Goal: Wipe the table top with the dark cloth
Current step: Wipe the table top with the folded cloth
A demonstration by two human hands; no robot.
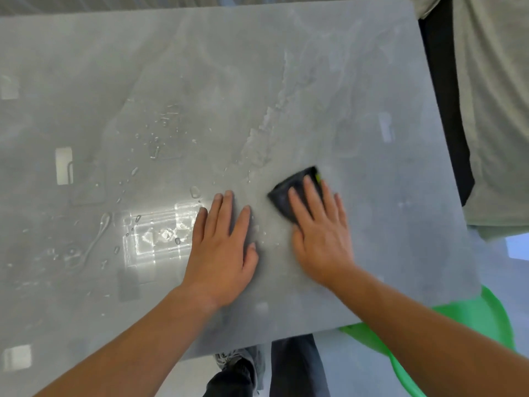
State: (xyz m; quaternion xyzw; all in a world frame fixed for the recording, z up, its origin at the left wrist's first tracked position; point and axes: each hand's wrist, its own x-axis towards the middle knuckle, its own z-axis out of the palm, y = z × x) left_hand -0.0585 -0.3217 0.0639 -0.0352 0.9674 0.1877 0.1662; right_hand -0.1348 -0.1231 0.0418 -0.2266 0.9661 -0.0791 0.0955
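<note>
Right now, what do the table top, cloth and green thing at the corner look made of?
Table top: smooth grey stone-look slab, possibly laminate; glossy, since it mirrors lights and water beads on it.
Dark cloth: soft fabric, maybe microfibre; matte, folded under the right hand.
Green object: probably plastic; uniform bright colour, slight sheen.

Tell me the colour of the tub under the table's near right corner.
Bright green tub, head view.
</note>
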